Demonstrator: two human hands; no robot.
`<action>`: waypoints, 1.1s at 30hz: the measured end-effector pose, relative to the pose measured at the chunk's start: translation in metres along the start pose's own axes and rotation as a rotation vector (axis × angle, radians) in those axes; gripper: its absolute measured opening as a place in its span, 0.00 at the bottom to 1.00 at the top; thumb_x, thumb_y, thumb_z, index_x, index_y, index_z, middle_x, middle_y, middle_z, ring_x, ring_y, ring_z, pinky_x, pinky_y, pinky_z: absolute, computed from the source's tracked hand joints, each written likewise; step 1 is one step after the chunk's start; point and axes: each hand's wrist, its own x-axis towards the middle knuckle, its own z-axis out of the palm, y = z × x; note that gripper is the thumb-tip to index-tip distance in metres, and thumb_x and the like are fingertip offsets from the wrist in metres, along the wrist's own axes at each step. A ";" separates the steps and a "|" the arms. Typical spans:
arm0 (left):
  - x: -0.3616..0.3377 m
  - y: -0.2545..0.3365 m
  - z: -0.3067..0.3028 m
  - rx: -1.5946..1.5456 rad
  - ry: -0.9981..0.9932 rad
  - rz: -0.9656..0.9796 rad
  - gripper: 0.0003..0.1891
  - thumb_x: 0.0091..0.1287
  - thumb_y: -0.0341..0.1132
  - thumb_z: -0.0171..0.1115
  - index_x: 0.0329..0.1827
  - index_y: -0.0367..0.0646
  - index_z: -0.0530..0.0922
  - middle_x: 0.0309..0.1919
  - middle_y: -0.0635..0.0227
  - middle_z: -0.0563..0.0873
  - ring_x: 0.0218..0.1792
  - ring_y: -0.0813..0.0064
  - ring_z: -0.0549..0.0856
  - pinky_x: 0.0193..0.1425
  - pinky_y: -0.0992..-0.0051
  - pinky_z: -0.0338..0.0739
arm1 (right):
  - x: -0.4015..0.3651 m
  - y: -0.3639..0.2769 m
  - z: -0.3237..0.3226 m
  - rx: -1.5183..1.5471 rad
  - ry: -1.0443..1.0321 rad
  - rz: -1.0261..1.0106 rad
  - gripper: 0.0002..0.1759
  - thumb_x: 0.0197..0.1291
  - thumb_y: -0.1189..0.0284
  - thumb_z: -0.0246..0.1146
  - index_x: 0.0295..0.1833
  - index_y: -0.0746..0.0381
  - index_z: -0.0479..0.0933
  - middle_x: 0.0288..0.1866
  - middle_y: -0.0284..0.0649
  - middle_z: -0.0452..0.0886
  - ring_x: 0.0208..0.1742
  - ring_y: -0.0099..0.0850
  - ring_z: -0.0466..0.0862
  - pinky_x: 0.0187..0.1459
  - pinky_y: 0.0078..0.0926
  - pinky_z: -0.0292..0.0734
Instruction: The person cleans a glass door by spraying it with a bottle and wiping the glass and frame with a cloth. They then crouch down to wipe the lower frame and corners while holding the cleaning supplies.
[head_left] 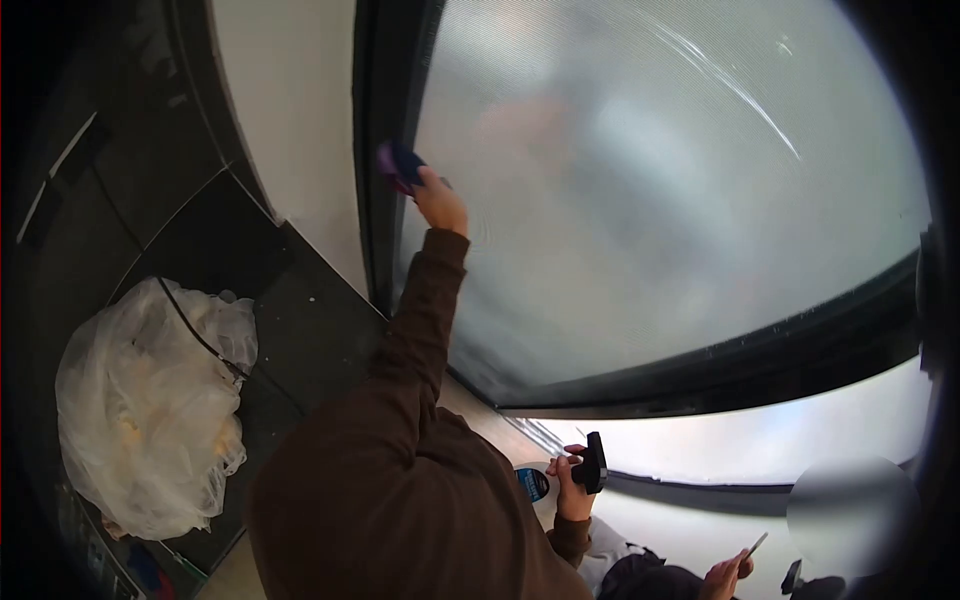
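Note:
My left hand, at the end of a stretched brown sleeve, presses a dark blue and purple cloth to the black frame along the glass's left side. The cloth is slightly blurred, and its far side is hidden. Lower down, near my body, my right hand is closed around what looks like a spray bottle with a black head. A blue and black round label shows beside its fingers. The large hazy glass pane fills the upper right, with pale streaks on it.
A bunched translucent plastic bag lies on the dark tiled floor at left, with a black cable across it. At bottom right another person's hand holds a phone. A white wall strip borders the frame.

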 end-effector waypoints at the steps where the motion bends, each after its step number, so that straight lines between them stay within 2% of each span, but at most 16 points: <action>1: 0.003 -0.006 0.006 0.011 0.021 0.087 0.32 0.81 0.45 0.45 0.70 0.17 0.60 0.63 0.32 0.75 0.63 0.41 0.76 0.69 0.57 0.68 | 0.011 -0.009 0.005 -0.022 -0.056 -0.003 0.18 0.64 0.75 0.68 0.57 0.66 0.73 0.31 0.37 0.79 0.34 0.25 0.83 0.39 0.23 0.78; 4: -0.033 0.012 0.003 0.004 -0.017 0.258 0.32 0.81 0.46 0.45 0.68 0.16 0.61 0.60 0.28 0.75 0.62 0.37 0.76 0.67 0.54 0.69 | 0.042 -0.049 0.031 -0.087 -0.190 -0.100 0.20 0.63 0.74 0.69 0.58 0.66 0.74 0.34 0.38 0.81 0.35 0.25 0.83 0.39 0.25 0.79; 6: -0.051 0.005 0.003 0.037 -0.035 0.094 0.31 0.81 0.45 0.46 0.66 0.16 0.63 0.60 0.27 0.75 0.62 0.36 0.76 0.66 0.54 0.70 | 0.061 -0.089 0.054 -0.182 -0.254 -0.157 0.21 0.62 0.73 0.71 0.59 0.65 0.74 0.38 0.38 0.81 0.37 0.24 0.83 0.40 0.24 0.79; 8: -0.068 -0.005 0.001 0.052 -0.038 0.106 0.29 0.81 0.46 0.47 0.65 0.20 0.67 0.56 0.33 0.80 0.59 0.41 0.79 0.63 0.56 0.72 | 0.085 -0.109 0.067 -0.234 -0.377 -0.191 0.23 0.61 0.72 0.73 0.59 0.65 0.75 0.43 0.39 0.80 0.39 0.22 0.82 0.41 0.23 0.78; 10: -0.077 -0.012 -0.001 0.050 -0.060 0.162 0.29 0.81 0.47 0.48 0.65 0.23 0.68 0.54 0.37 0.83 0.57 0.43 0.81 0.60 0.57 0.73 | 0.103 -0.128 0.095 -0.234 -0.390 -0.301 0.19 0.60 0.73 0.73 0.55 0.64 0.77 0.34 0.34 0.80 0.35 0.20 0.81 0.39 0.21 0.76; 12: -0.081 -0.014 -0.007 0.045 -0.105 0.221 0.29 0.81 0.47 0.47 0.66 0.24 0.67 0.53 0.38 0.83 0.57 0.44 0.81 0.60 0.58 0.73 | 0.123 -0.140 0.118 -0.217 -0.444 -0.284 0.17 0.61 0.73 0.73 0.52 0.64 0.77 0.29 0.32 0.79 0.32 0.19 0.80 0.36 0.19 0.74; 15: -0.090 0.004 -0.021 0.056 -0.182 0.165 0.30 0.81 0.49 0.47 0.66 0.25 0.69 0.54 0.39 0.83 0.57 0.45 0.81 0.61 0.60 0.73 | 0.149 -0.152 0.154 -0.157 -0.495 -0.323 0.14 0.63 0.72 0.71 0.50 0.64 0.77 0.28 0.33 0.79 0.29 0.19 0.82 0.33 0.19 0.74; 18: -0.083 0.024 -0.035 -0.106 -0.188 0.072 0.26 0.81 0.49 0.47 0.63 0.29 0.70 0.35 0.58 0.81 0.35 0.62 0.80 0.43 0.65 0.74 | 0.171 -0.156 0.182 -0.158 -0.514 -0.338 0.13 0.64 0.71 0.71 0.48 0.64 0.77 0.28 0.33 0.80 0.28 0.20 0.82 0.33 0.20 0.76; 20: -0.048 0.046 -0.040 -0.025 -0.052 0.022 0.29 0.81 0.54 0.46 0.42 0.29 0.77 0.25 0.62 0.75 0.28 0.66 0.73 0.37 0.65 0.70 | 0.179 -0.156 0.196 -0.141 -0.507 -0.390 0.13 0.65 0.70 0.71 0.47 0.65 0.77 0.27 0.33 0.80 0.27 0.21 0.83 0.32 0.20 0.76; 21: -0.028 0.070 -0.039 -0.111 0.088 0.095 0.32 0.81 0.53 0.45 0.31 0.28 0.74 0.22 0.60 0.74 0.26 0.62 0.71 0.36 0.60 0.67 | 0.180 -0.156 0.200 -0.136 -0.511 -0.397 0.13 0.65 0.69 0.71 0.47 0.65 0.77 0.27 0.33 0.80 0.27 0.21 0.82 0.32 0.20 0.76; 23: 0.008 0.116 -0.036 -0.261 0.188 0.296 0.32 0.81 0.52 0.45 0.28 0.28 0.70 0.21 0.58 0.75 0.25 0.57 0.68 0.36 0.56 0.65 | 0.180 -0.158 0.210 -0.100 -0.495 -0.400 0.14 0.65 0.68 0.71 0.47 0.65 0.77 0.26 0.33 0.79 0.26 0.20 0.82 0.30 0.20 0.75; 25: 0.054 0.105 -0.030 -0.144 0.002 0.304 0.31 0.82 0.52 0.45 0.26 0.30 0.68 0.20 0.61 0.71 0.25 0.64 0.67 0.34 0.59 0.63 | 0.185 -0.163 0.219 -0.122 -0.514 -0.394 0.14 0.65 0.68 0.71 0.46 0.65 0.76 0.25 0.33 0.79 0.26 0.20 0.82 0.30 0.20 0.75; 28: 0.050 0.132 -0.035 -0.263 -0.185 0.214 0.31 0.82 0.52 0.45 0.25 0.32 0.66 0.20 0.65 0.67 0.25 0.72 0.65 0.31 0.63 0.60 | 0.186 -0.167 0.232 -0.157 -0.504 -0.410 0.14 0.64 0.68 0.72 0.46 0.64 0.77 0.23 0.33 0.78 0.25 0.20 0.80 0.29 0.20 0.73; 29: 0.038 0.154 -0.035 -0.393 -0.231 0.196 0.31 0.82 0.52 0.45 0.23 0.35 0.63 0.20 0.71 0.61 0.25 0.79 0.60 0.29 0.68 0.56 | 0.184 -0.170 0.237 -0.155 -0.496 -0.419 0.14 0.64 0.68 0.72 0.46 0.64 0.77 0.23 0.33 0.78 0.25 0.19 0.80 0.29 0.19 0.73; 31: 0.063 0.153 -0.031 -0.047 -0.283 0.547 0.30 0.82 0.52 0.45 0.32 0.30 0.71 0.27 0.65 0.73 0.31 0.73 0.71 0.38 0.69 0.66 | 0.187 -0.168 0.244 -0.104 -0.499 -0.438 0.15 0.64 0.68 0.73 0.47 0.63 0.77 0.24 0.32 0.78 0.24 0.19 0.78 0.28 0.19 0.72; 33: 0.080 0.177 -0.019 0.070 -0.348 0.657 0.30 0.81 0.53 0.46 0.50 0.24 0.72 0.46 0.51 0.78 0.50 0.62 0.77 0.56 0.69 0.69 | 0.185 -0.178 0.249 -0.046 -0.465 -0.489 0.15 0.64 0.68 0.73 0.48 0.63 0.77 0.25 0.31 0.78 0.25 0.18 0.79 0.28 0.19 0.71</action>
